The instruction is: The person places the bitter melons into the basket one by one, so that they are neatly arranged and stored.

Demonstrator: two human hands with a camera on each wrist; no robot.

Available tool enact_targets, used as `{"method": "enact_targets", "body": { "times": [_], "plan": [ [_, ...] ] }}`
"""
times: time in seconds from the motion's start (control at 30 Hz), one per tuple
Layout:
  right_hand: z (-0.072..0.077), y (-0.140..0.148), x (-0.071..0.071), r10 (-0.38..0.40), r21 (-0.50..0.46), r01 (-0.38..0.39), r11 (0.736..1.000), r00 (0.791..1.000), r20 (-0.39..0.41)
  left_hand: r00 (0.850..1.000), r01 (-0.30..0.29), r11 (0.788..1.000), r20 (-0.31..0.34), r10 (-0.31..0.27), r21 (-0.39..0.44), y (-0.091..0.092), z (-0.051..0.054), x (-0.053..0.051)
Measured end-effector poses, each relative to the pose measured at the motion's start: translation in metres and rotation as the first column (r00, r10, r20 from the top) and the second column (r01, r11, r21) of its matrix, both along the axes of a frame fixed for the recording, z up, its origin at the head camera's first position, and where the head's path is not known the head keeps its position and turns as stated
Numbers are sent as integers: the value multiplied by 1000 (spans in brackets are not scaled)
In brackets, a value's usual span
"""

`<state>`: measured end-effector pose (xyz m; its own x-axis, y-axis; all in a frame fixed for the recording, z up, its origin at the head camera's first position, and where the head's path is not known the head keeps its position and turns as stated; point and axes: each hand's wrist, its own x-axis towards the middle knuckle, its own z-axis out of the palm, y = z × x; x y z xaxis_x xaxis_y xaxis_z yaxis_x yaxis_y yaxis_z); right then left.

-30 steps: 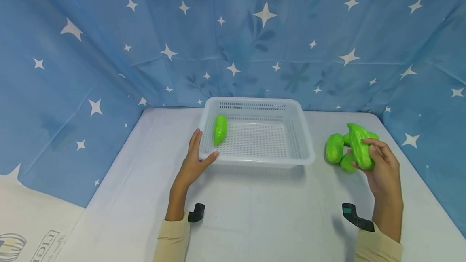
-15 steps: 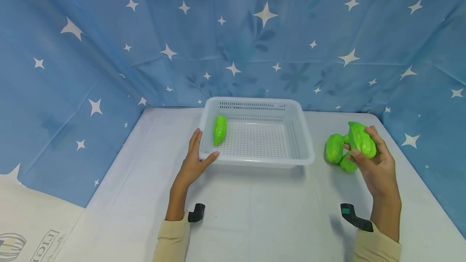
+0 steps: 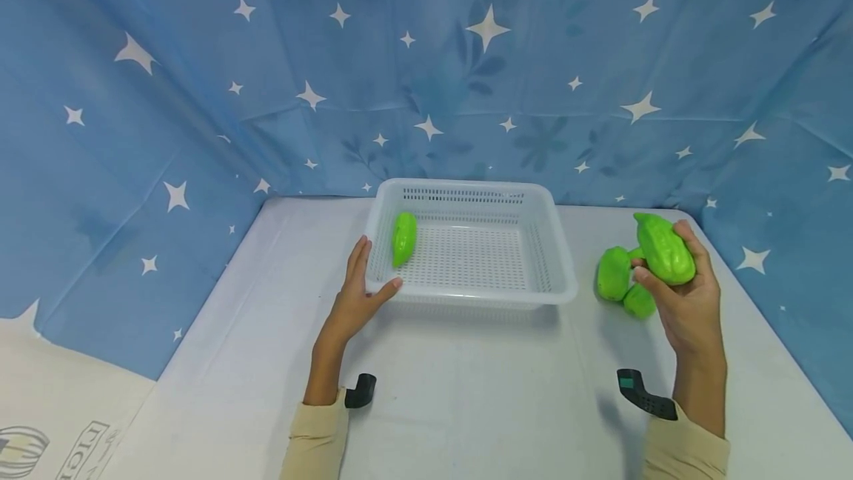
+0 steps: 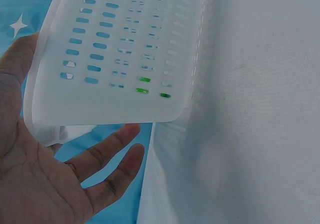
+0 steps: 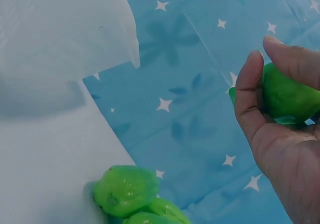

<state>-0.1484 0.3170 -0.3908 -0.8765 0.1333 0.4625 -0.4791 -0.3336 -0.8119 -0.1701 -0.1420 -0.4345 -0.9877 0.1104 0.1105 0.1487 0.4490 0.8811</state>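
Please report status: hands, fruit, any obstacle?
Left hand touching basket corner. Right hand holding green fruit aloft. Another fruit inside basket. Nothing blocking its open top.

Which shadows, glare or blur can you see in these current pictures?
Head view: soft shadow under the basket, light glints on the held green fruit; left wrist view: dim shadow on the white table; right wrist view: basket looks pale and hazy.

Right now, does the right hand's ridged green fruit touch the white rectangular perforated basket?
Apart: the head view shows white tabletop between the held fruit and basket.
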Motion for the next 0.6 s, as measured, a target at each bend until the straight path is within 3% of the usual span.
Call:
{"method": "enact_targets", "body": {
  "times": [0.33, 0.47, 0.6],
  "plan": [
    [8, -17, -12, 9, -68, -10, 998, 1000, -17, 1000, 5, 1000, -6, -5, 14, 0, 1, 0],
    [11, -24, -17, 6, 29, -8, 1000, 999, 41, 1000, 4, 1000, -5, -4, 11, 0, 0, 0],
    [14, -34, -22, -67, 168, 48, 985, 992, 109, 1000, -5, 1000, 3, 5, 9, -1, 0, 0]
  ]
}}
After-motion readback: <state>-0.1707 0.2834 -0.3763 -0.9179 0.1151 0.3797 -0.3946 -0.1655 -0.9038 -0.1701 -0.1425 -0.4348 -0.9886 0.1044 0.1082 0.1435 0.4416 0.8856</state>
